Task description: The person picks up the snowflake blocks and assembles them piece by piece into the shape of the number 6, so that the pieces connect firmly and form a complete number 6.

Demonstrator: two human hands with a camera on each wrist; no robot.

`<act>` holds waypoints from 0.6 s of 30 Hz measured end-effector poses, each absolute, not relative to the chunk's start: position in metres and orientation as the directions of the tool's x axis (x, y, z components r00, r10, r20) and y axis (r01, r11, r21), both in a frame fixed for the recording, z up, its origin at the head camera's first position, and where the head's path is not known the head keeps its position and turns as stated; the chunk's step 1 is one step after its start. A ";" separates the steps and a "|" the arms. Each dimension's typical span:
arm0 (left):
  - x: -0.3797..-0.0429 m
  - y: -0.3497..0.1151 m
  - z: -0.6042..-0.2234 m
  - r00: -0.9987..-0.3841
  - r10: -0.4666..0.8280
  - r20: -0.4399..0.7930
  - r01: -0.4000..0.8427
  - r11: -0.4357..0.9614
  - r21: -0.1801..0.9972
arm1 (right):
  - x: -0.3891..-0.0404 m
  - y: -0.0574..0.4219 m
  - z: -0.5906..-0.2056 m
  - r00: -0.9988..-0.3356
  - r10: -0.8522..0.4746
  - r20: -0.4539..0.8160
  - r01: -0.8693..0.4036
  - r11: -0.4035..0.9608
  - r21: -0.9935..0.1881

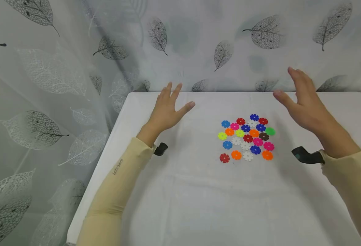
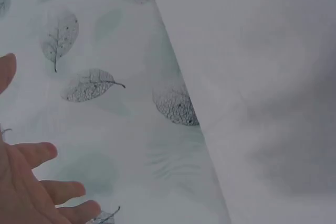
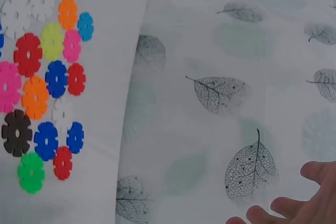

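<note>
Several flower-shaped plastic discs lie flat in a loose cluster on the white table, among them a green disc [image 1: 270, 131], a brown disc [image 3: 17, 133], a yellow disc [image 1: 222, 136] and a red disc [image 1: 224, 158]. My left hand [image 1: 165, 111] is raised above the table, left of the cluster, fingers spread and holding nothing. On the other side, my right hand [image 1: 307, 104] hovers to the right of the discs, thumb apart from the fingers, also holding nothing. Fingers of the left hand [image 2: 39, 187] and right hand [image 3: 299, 203] edge into their wrist views.
A white cloth covers the table [image 1: 198, 198]. Behind it and at the left hangs a leaf-patterned curtain [image 1: 186, 44]. Dark wrist camera mounts [image 1: 307, 156] stick out from both beige sleeves [image 1: 119, 184].
</note>
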State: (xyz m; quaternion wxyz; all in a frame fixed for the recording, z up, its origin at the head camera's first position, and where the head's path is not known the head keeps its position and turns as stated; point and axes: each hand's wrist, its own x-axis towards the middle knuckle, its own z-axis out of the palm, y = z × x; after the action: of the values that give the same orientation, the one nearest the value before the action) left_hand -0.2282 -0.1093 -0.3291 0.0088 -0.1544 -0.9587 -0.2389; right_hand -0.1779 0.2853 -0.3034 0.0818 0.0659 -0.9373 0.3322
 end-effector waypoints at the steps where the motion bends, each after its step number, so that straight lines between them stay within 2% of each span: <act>1: -0.227 -0.108 -0.330 -0.952 0.290 0.095 0.298 0.824 0.481 | -0.177 0.284 -0.305 -0.974 -0.069 0.216 -0.197 0.733 -0.652; 5: -0.223 -0.100 -0.338 -0.949 0.288 0.130 0.310 0.775 0.550 | -0.175 0.281 -0.317 -0.972 -0.036 0.231 -0.203 0.621 -0.757; 10: -0.213 -0.086 -0.354 -0.939 0.299 0.169 0.337 0.701 0.628 | -0.176 0.278 -0.335 -0.992 0.028 0.119 -0.084 0.555 -0.827; 15: -0.204 -0.067 -0.369 -0.946 0.315 0.074 0.248 0.560 0.790 | -0.175 0.281 -0.350 -0.999 0.030 0.011 0.006 0.513 -0.858; 18: -0.201 -0.058 -0.377 -0.947 0.321 0.011 0.181 0.503 0.845 | -0.175 0.282 -0.356 -1.000 0.011 -0.028 0.030 0.516 -0.856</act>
State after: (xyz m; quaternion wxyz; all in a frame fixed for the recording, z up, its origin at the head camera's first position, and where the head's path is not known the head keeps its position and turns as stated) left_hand -0.2006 -0.0579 -0.3772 -0.0738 -0.1453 -0.8636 -0.4771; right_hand -0.1751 0.2824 -0.3562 -0.0098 -0.0116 -0.8707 0.4917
